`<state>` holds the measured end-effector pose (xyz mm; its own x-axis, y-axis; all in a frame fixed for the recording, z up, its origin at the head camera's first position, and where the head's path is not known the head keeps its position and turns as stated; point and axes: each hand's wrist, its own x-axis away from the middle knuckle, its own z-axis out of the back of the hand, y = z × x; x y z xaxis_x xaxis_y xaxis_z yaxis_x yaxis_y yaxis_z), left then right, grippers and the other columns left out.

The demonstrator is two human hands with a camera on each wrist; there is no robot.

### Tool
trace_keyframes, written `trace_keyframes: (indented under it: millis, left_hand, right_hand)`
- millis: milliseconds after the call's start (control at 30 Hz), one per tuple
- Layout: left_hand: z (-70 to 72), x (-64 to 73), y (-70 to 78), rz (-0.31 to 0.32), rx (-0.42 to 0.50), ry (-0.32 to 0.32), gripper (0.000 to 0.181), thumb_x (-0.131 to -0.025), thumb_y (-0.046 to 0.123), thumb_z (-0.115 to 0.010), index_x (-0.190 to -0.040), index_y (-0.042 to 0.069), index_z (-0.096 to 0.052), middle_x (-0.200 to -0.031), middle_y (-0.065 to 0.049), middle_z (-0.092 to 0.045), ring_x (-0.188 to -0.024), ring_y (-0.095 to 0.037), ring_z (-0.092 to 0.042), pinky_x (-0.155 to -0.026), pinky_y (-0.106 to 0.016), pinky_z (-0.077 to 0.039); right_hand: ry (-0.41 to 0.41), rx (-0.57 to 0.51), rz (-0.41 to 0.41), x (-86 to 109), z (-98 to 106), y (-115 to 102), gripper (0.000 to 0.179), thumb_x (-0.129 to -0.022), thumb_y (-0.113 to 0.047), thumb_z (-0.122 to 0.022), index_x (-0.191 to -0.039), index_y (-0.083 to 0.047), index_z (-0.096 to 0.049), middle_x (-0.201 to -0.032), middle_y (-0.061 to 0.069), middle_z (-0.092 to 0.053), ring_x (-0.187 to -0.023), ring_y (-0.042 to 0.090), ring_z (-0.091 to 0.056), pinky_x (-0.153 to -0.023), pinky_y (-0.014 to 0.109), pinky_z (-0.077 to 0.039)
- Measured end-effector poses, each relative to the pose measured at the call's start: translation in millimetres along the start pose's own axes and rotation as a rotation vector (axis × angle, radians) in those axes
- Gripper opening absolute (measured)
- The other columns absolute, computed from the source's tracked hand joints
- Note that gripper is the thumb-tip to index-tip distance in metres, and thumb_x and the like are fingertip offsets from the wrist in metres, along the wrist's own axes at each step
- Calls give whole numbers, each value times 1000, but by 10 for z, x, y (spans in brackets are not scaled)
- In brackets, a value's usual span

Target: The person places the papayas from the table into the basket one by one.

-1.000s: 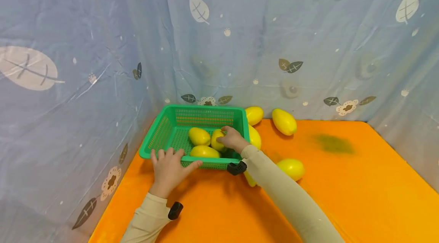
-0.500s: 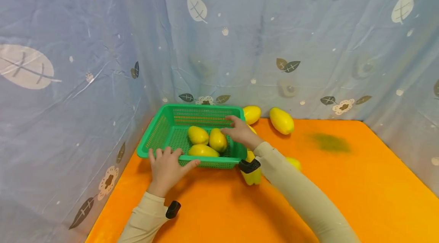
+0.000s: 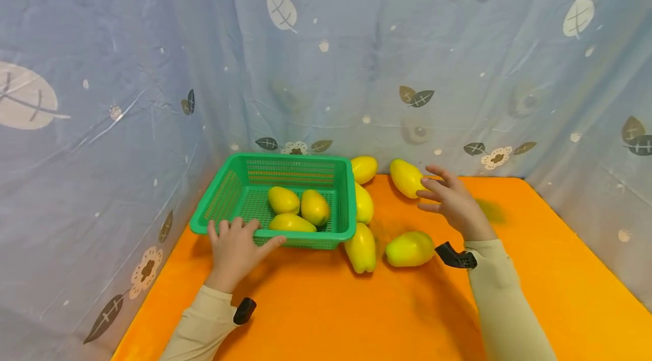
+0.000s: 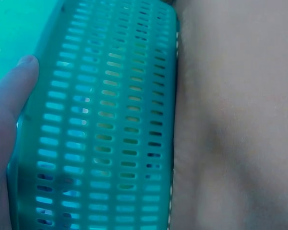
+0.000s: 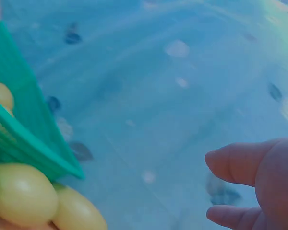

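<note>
My left hand (image 3: 235, 256) holds the near rim of a green plastic basket (image 3: 300, 167), fingers over the edge and thumb spread along the outside. In the left wrist view the thumb (image 4: 20, 79) lies against the rim of the slotted basket wall (image 4: 105, 115). Inside the basket are 3 yellow mangoes (image 3: 316, 208), grouped toward its right half. My right hand (image 3: 455, 205) is in the air with spread, slightly bent fingers and nothing in them. Its fingertips overlap a yellow mango (image 3: 404, 178) at the back of the table in the head view.
Along the basket's right side lie a back mango (image 3: 364, 170), a middle mango (image 3: 364, 204) and a front mango (image 3: 361, 249). A greenish-yellow mango (image 3: 410, 249) lies farther right on the orange tabletop (image 3: 316, 304). Patterned blue curtains (image 3: 326, 78) close off the back and sides.
My right hand has left the mango in the basket, risen over the right wall and moved right above the table. My left hand stays on the rim; the view has turned slightly right.
</note>
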<state>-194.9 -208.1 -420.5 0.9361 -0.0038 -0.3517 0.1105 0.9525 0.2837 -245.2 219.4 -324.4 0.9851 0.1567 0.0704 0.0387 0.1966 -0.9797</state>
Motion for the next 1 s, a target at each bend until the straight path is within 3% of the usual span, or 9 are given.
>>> trace_keyframes:
  millis: [100,167,333,567,867,1000]
  left_hand:
    - [-18,9,-13,-10,-4,7,72,-80,72,-71,-114,9,-73,-105,-20,-66,-103,-49,-50,-113,-77,-14]
    - [-29,19,-16,-12,-5,7,71,-79,72,-72,-113,9,-73,-104,-19,-65,-102,-48,-50,-113,-77,-14]
    - [-23,26,-13,-5,2,4,72,-80,70,-73,-116,7,-73,-105,-20,-65,-102,-47,-49,-113,-77,-13]
    - [3,-2,-7,-2,-3,-5,72,-81,70,-72,-115,7,-72,-108,-21,-66,-104,-49,-49,-113,-77,-12]
    - [15,-23,-8,-3,7,-9,71,-81,70,-72,-115,7,-72,-106,-21,-65,-102,-48,-49,-113,-77,-11]
    - [13,-20,-1,0,15,-19,72,-82,70,-71,-116,7,-72,-107,-22,-65,-102,-49,-49,-113,-78,-11]
  right_hand:
    - [42,-98,-23,114,178,193,79,-107,-37,-50,-165,-9,-3,-166,27,-10,-107,7,-63,-90,28,-60]
    - [68,-142,-34,170,256,305,80,-107,-36,-51,-165,-8,-2,-159,24,-22,-100,2,-66,-90,31,-61]
    - [93,-176,-41,222,346,463,82,-107,-35,-52,-165,-7,-2,-137,2,-40,-99,3,-68,-90,33,-61]
    - [91,-200,-48,196,376,486,84,-106,-37,-54,-165,-8,-3,-135,1,-42,-98,3,-68,-89,32,-61]
    - [32,-102,-57,46,233,623,77,-107,-37,-52,-163,-4,-10,-145,16,-42,-102,5,-67,-94,34,-59]
    - [-32,21,-97,-19,160,707,74,-107,-38,-52,-163,-6,-16,-149,20,-46,-117,20,-66,-99,36,-55]
